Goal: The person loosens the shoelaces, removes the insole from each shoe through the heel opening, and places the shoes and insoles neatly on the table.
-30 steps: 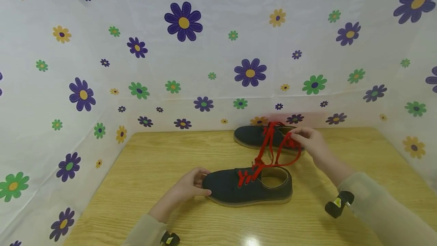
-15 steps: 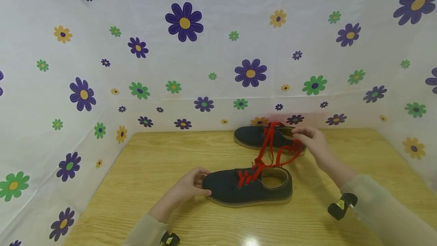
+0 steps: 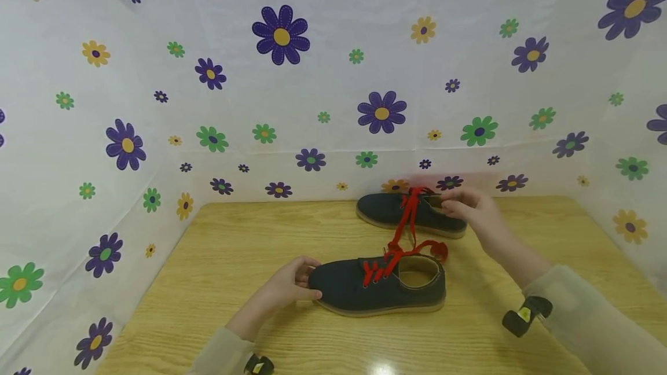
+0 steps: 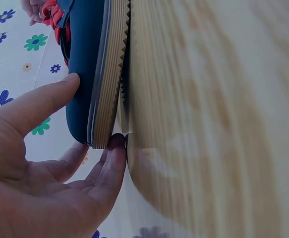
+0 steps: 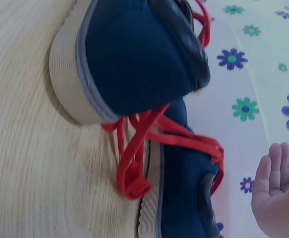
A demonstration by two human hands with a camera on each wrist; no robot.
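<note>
A dark navy shoe (image 3: pixel 344 288) stands near the middle of the table, toe to the left. My left hand (image 3: pixel 285 282) holds its toe, with the thumb on the upper and fingertips at the sole in the left wrist view. Behind it stands a matching shoe (image 3: pixel 383 208) against the backdrop. A red shoelace (image 3: pixel 410 210) stretches between the two, and its loose end (image 3: pixel 439 250) droops past the near shoe's heel. Above the far shoe's opening hovers my right hand (image 3: pixel 478 219), fingers relaxed and holding nothing; the right wrist view shows this hand (image 5: pixel 280 196) apart from the lace.
The wooden table (image 3: pixel 250 230) is enclosed by a white flowered sheet (image 3: pixel 312 85) at the back and sides. Each wrist wears a small black camera, one of them on the right wrist strap (image 3: pixel 526 314).
My right hand has let go of the red lace, which has dropped from the fingers to beside the near shoe's heel. The left hand and both shoes have stayed in place.
</note>
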